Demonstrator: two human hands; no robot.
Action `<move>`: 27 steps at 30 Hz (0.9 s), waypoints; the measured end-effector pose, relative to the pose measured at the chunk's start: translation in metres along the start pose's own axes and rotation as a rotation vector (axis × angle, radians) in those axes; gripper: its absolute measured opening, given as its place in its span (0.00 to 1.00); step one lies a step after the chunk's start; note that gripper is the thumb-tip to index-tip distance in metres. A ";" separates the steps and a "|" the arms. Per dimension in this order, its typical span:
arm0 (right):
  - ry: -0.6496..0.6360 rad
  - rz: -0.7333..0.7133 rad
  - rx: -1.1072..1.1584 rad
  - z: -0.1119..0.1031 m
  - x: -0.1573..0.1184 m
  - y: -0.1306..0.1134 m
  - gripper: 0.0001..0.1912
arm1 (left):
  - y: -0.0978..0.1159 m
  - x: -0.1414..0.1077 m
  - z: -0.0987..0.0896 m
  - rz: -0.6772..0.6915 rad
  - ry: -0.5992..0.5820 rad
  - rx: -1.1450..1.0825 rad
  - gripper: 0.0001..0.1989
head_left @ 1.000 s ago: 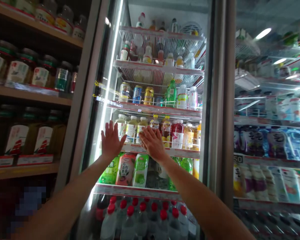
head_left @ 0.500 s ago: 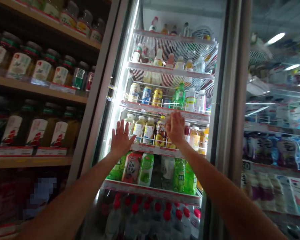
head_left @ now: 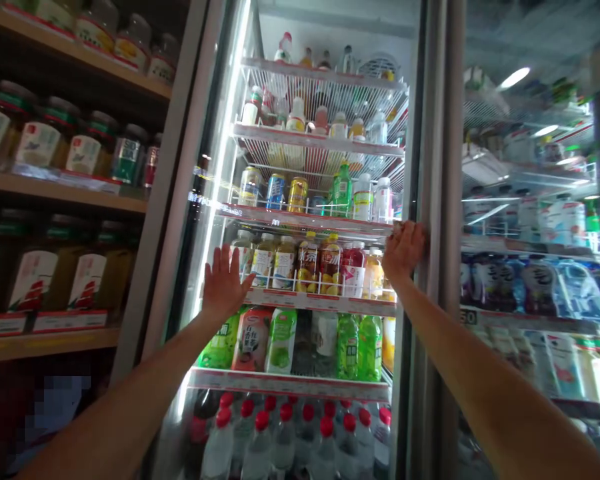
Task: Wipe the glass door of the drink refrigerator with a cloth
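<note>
My left hand [head_left: 225, 283] is raised with its fingers spread, in front of the left side of a tall glass-fronted drinks fridge [head_left: 325, 303]. It holds nothing and appears to rest flat on the glass. My right hand [head_left: 405, 250] is near the fridge's right door frame [head_left: 433, 200], its fingers bent and close together. What lies under those fingers, if anything, is hidden. Behind the glass, between my hands, stand iced-tea bottles with yellow caps [head_left: 307, 263], pale-labelled bottles [head_left: 264, 261] and a red drink bottle [head_left: 353, 270].
Wooden shelves [head_left: 55, 180] with large bottles rise on the left. Lower in the fridge are green tea bottles [head_left: 370, 347], drink cartons [head_left: 281, 341] and several red-capped bottles [head_left: 261, 440]. Another glass-fronted fridge [head_left: 535, 247] stands on the right.
My right hand has moved right across the fridge front, from the middle bottles to the door frame. My left hand keeps its spread pose. The view has shifted slightly to the right.
</note>
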State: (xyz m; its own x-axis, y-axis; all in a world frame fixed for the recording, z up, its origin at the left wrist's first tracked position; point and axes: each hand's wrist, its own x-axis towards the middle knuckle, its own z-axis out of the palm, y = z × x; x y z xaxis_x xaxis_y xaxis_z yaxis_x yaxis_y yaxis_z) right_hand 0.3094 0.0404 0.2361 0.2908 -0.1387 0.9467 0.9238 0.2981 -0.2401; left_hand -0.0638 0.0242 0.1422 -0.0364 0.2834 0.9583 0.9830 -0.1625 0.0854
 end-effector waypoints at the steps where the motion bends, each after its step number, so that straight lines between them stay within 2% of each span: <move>1: -0.009 -0.019 0.002 0.003 -0.011 -0.013 0.26 | 0.000 0.000 -0.001 0.004 -0.003 0.004 0.35; 2: -0.031 -0.056 0.005 0.007 -0.024 -0.029 0.25 | 0.000 0.001 -0.002 0.007 -0.004 0.008 0.35; 5: -0.246 -0.399 0.018 0.010 -0.053 -0.069 0.24 | 0.002 0.001 -0.004 0.013 0.003 0.012 0.35; 7: -0.362 -0.596 0.014 0.006 -0.059 -0.075 0.24 | 0.005 -0.002 -0.003 0.002 0.019 0.000 0.35; 8: -0.387 -0.630 0.003 0.002 -0.057 -0.070 0.24 | 0.007 -0.005 -0.001 -0.009 0.033 -0.010 0.34; 10: -0.350 -0.539 -0.037 -0.007 -0.045 -0.045 0.23 | 0.010 -0.015 0.005 -0.026 0.065 -0.034 0.34; 13: -0.191 -0.238 -0.093 -0.015 -0.028 -0.003 0.23 | 0.012 -0.032 0.015 -0.006 0.095 -0.069 0.34; 15: -0.107 -0.100 -0.106 -0.016 -0.029 0.006 0.23 | 0.011 -0.041 0.021 0.022 0.101 -0.083 0.34; 16: -0.090 -0.075 -0.107 -0.014 -0.036 0.002 0.24 | 0.011 -0.044 0.022 0.029 0.106 -0.086 0.35; 18: -0.118 -0.130 -0.094 -0.011 -0.061 -0.022 0.23 | 0.010 -0.047 0.024 0.032 0.110 -0.086 0.35; 21: -0.316 -0.461 -0.011 -0.007 -0.110 -0.072 0.22 | 0.010 -0.047 0.022 0.025 0.098 -0.081 0.36; 23: -0.425 -0.641 0.048 -0.008 -0.131 -0.091 0.23 | 0.010 -0.046 0.022 0.024 0.091 -0.079 0.36; 25: -0.468 -0.699 0.083 -0.013 -0.136 -0.084 0.22 | 0.010 -0.046 0.022 0.025 0.093 -0.079 0.36; 27: -0.421 -0.587 0.070 -0.020 -0.128 -0.055 0.22 | 0.010 -0.046 0.022 0.021 0.091 -0.085 0.36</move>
State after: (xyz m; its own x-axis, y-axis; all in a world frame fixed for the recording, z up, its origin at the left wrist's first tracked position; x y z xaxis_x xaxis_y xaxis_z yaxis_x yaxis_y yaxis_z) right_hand 0.2264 0.0229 0.1237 -0.3815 0.0765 0.9212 0.8762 0.3474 0.3341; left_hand -0.0482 0.0303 0.0925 -0.0364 0.1927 0.9806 0.9650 -0.2483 0.0846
